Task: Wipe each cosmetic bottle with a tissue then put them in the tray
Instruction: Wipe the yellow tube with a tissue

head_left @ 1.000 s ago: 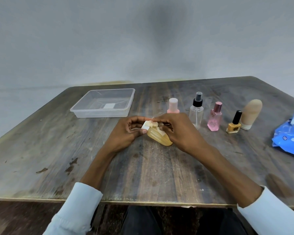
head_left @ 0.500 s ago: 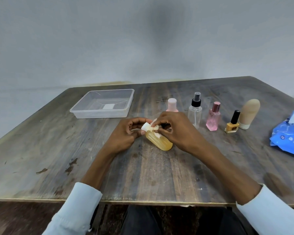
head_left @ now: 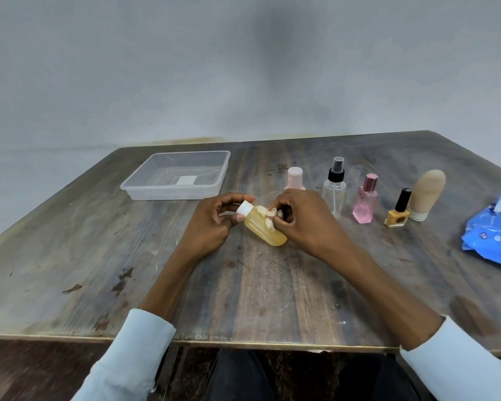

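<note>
lying tilted just above the tabletop (head_left: 99,256), the amber bottle (head_left: 265,228) is pinched at its white cap by the left hand (head_left: 211,227), grip curled. a tissue (head_left: 268,214) is pressed on the bottle's shoulder by the right hand (head_left: 307,224), grip curled round it. the clear tray (head_left: 145,189) is left of the bottle w/ 5 other bottles in a row to the right.

The right hand (head_left: 307,218) hides the pink-capped bottle's (head_left: 295,178) lower body just behind it; the blue wipe pack (head_left: 495,235), far right of that bottle, is cut off by the frame edge.
</note>
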